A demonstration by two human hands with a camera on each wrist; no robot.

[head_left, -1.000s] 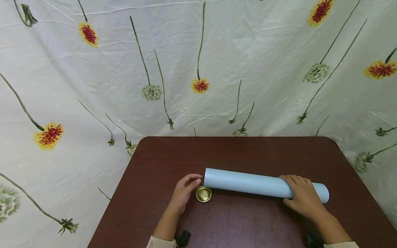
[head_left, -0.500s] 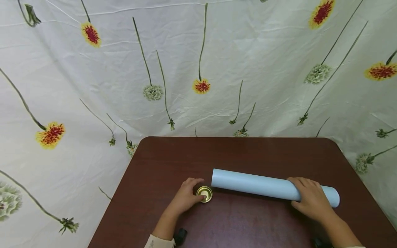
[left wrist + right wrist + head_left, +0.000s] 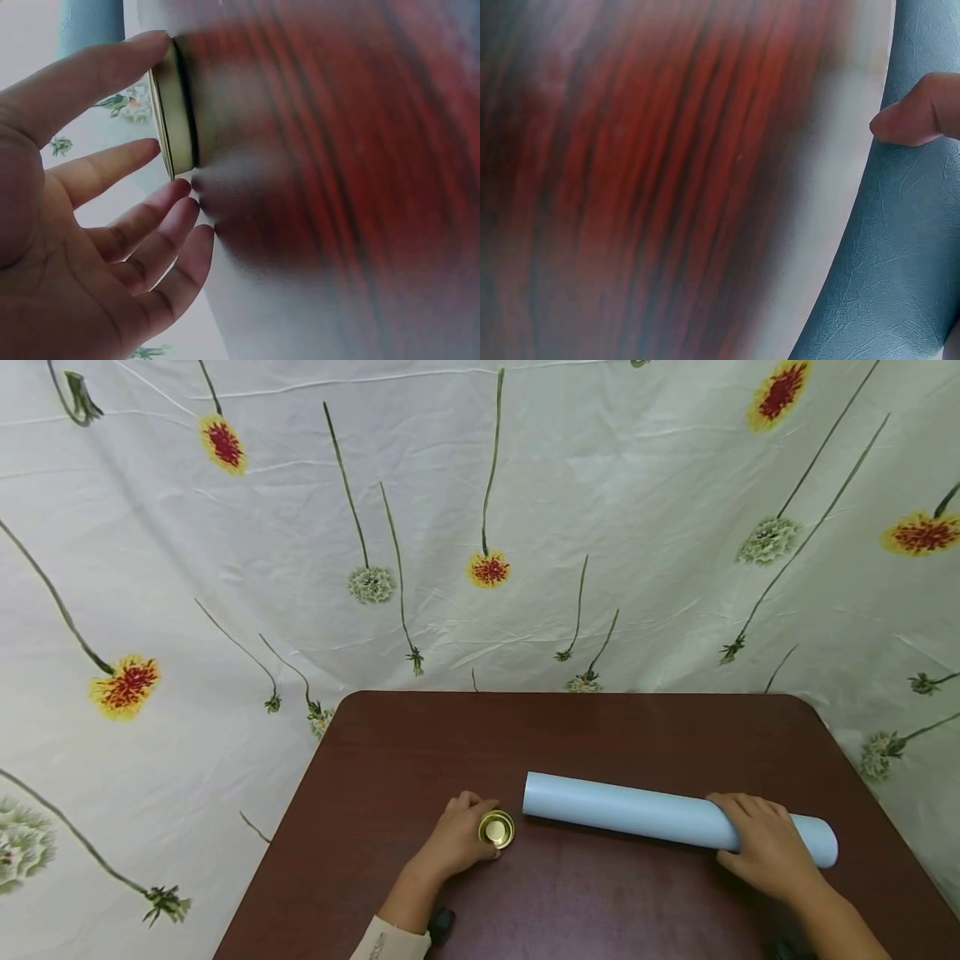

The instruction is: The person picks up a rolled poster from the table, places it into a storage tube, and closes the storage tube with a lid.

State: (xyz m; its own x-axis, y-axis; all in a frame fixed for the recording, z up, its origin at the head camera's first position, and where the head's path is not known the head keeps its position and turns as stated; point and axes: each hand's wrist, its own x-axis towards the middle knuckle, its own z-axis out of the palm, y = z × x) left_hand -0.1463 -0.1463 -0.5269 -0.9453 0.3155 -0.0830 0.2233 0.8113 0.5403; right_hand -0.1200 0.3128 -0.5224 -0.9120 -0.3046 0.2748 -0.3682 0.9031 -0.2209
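Note:
In the head view, my left hand (image 3: 457, 843) pinches a small, shallow gold-coloured round dish (image 3: 497, 829) with concentric rings. The left wrist view shows the thumb at one side of the dish's wall (image 3: 176, 112) and the fingertips near the other, low over the table. A long light blue cylinder (image 3: 622, 810) lies slantwise, to the right of the dish and apart from it. My right hand (image 3: 768, 847) grips it near its right end, fingers over the top. In the right wrist view the thumb (image 3: 915, 112) overlaps the cylinder's textured surface (image 3: 885, 247).
Both things are on a dark reddish-brown table (image 3: 570, 735) with rounded far corners. A white cloth (image 3: 637, 485) with printed flowers hangs behind it. A dark object (image 3: 441, 925) sits at the left wrist.
The cylinder has slid rightward under my right hand, away from the dish. My left hand has gone from beside the cylinder's left end to the dish and closed its fingers on it.

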